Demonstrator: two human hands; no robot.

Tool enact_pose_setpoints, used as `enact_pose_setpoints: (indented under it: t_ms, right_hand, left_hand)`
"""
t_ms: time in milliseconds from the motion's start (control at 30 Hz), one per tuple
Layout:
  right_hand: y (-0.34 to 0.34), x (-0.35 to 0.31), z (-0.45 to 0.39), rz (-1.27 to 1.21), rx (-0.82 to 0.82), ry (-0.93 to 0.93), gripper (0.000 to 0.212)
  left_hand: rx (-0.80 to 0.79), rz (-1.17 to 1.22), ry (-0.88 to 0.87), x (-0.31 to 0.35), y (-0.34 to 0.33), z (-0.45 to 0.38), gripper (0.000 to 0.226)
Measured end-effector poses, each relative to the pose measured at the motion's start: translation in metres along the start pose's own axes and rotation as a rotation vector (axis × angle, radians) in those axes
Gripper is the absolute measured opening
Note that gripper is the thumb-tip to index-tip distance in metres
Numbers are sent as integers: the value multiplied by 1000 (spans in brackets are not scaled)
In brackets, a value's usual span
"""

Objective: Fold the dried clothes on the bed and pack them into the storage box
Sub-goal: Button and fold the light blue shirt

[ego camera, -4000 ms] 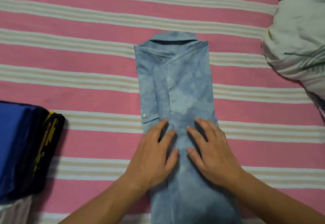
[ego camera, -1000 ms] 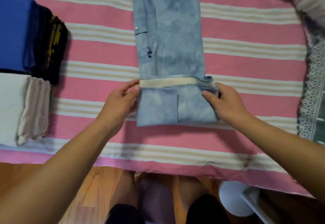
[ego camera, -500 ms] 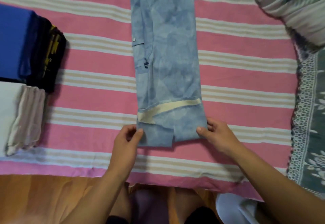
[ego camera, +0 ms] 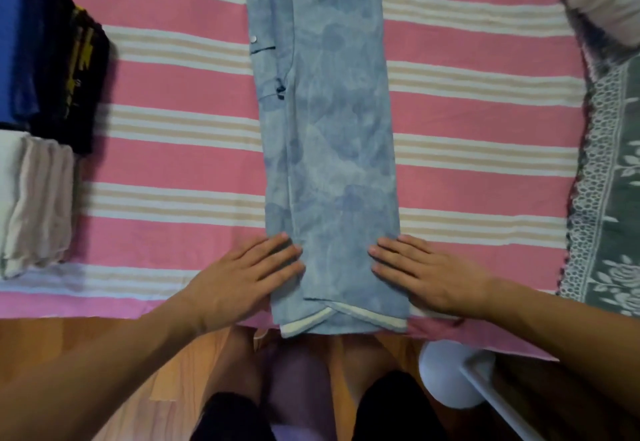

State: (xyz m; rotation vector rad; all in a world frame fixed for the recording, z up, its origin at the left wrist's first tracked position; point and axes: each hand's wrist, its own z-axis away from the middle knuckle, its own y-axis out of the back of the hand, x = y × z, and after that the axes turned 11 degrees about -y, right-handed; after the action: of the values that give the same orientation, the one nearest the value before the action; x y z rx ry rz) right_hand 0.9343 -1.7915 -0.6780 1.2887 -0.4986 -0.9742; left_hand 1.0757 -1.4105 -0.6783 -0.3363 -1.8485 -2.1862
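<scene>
While the pale blue shirt (ego camera: 329, 149) lies folded into a long strip down the striped bed (ego camera: 485, 121), its hem at the near edge, both hands press flat on it. The left hand (ego camera: 239, 277) and right hand (ego camera: 429, 274) rest on opposite side edges, fingers (ego camera: 277, 257) straight and slightly spread. Folded clothes (ego camera: 45, 69) sit stacked well to the left.

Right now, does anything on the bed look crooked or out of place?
Only slightly: the blue shirt's bottom hem pokes past the bed's edge, its layers crossing unevenly with a pale strip showing.
</scene>
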Motion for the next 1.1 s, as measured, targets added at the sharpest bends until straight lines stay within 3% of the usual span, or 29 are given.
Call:
enact_pose_setpoints:
  t_ms: [67,167,300,467,533,600,700,767,867,1000,1100]
  right_hand:
    - [-3,1,-8,-7,-63,-84,60]
    - [-6,6,-11,-12,-89,-83,62]
    - [-6,7,-19,10,-40,-89,59]
    - [-8,-16,2,-220,32,0,45]
    - [-9,-33,10,-386,-26,-103,52]
    - [-4,-47,7,-583,-8,-386,41]
    - [16,-49,-18,-1064,-28,-919,21]
    - [18,-43,-33,-1203,-72,-1119,23]
    - [12,-42,-49,-1249,-4,-1301,29]
    - [10,-59,-59,-1147,98,-1441,36]
    - [15,-68,-66,-1117,136,-1485,34]
  left_hand:
    - [-13,-29,-10,-5,-7,-5,69]
    - [20,-40,-74,-15,-10,-14,60]
    - [-128,-79,-169,-28,-8,-28,73]
    - [-111,138,-263,-6,-10,-5,66]
    - [-116,306,-249,12,-8,5,64]
    - [7,631,-21,27,-1,3,52]
    - [277,1327,663,33,17,-15,29]
    - [448,1543,1021,29,15,-25,32]
    - [677,1421,1348,37,13,-34,38]
    - [763,1191,1439,68,23,-46,17]
    - [774,1082,1501,70,18,-52,17]
